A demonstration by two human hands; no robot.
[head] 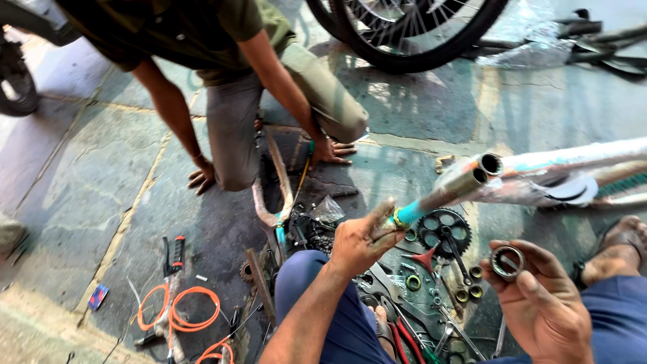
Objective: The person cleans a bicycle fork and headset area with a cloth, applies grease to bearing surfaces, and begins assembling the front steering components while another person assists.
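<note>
l hand (362, 240) clamped on teal-tipped wrapped metal frame tube (431, 200) | r hand (539, 296) pinching round steel bearing ring (507, 262), not yet fitted | loose cups (468, 293) near, unfitted

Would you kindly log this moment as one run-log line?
left hand: grips fork tube | right hand: holds bearing ring | chainring: on floor

My left hand (360, 240) on the tube (438, 195), ring (507, 262) in my right hand (539, 303), chainring (443, 231) on the floor (81, 182) between them, cable (180, 313) far left, wheel (411, 34) behind.
</note>
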